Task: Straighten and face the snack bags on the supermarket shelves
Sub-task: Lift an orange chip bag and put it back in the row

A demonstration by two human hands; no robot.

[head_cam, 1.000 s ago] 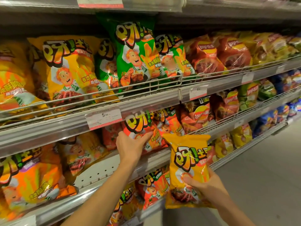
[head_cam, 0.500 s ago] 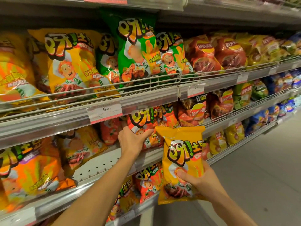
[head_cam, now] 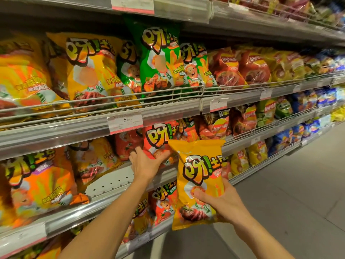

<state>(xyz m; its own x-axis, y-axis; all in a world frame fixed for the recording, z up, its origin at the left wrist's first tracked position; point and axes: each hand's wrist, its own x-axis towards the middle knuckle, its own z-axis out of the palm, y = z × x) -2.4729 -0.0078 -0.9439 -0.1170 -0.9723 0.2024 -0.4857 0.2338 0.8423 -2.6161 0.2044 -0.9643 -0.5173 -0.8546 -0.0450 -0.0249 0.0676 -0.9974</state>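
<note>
Grey floor (head_cam: 298,193), white price tags (head_cam: 125,122)

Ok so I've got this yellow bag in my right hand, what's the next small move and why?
Probably slide the yellow bag onto the middle shelf, into the bare gap left of the red bag; your left hand is on that red bag and matching yellow bags sit beside the gap.

A supermarket snack aisle: long grey metal shelves (head_cam: 168,111) run in tiers toward the right, each edged with a wire rail (head_cam: 186,92) and a clear strip holding printed price tags (head_cam: 125,124), one reading "5". Rows of glossy crisp packets crowd every level, yellow bags (head_cam: 87,71) and green bags (head_cam: 160,58) of one brand at left, red Lay's bags (head_cam: 227,68) beside them, blue packs (head_cam: 313,100) farther along. A pale tiled floor (head_cam: 298,184) fronts the shelving.
</note>
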